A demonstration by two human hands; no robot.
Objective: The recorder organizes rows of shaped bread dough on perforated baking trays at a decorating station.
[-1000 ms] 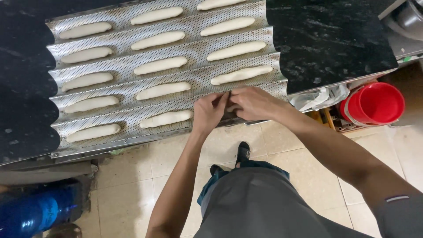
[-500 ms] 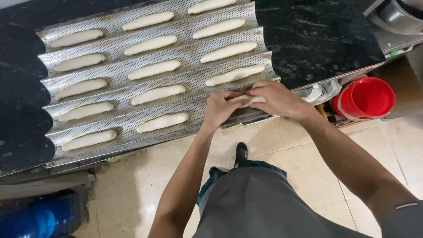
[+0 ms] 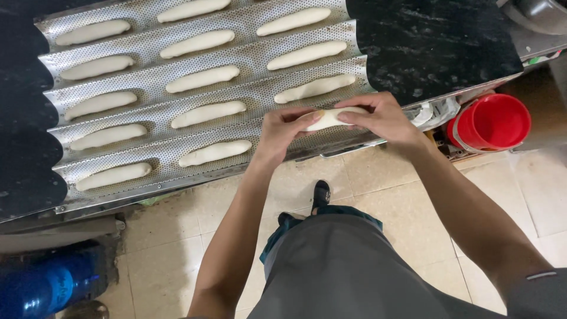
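Pinching a dough piece (image 3: 331, 118) from both ends, the left hand (image 3: 284, 131) and right hand (image 3: 384, 117) are held level over the perforated tray's (image 3: 254, 53) near-right groove. The long axis runs left-right, matching the groove; both hands are equally near.

Since 1 second ago, both hands have lifted off the tray's near edge. The left hand (image 3: 283, 133) and right hand (image 3: 381, 118) now pinch a dough piece (image 3: 331, 118) between them, exposed and stretched lengthwise from 9 to 3 o'clock.
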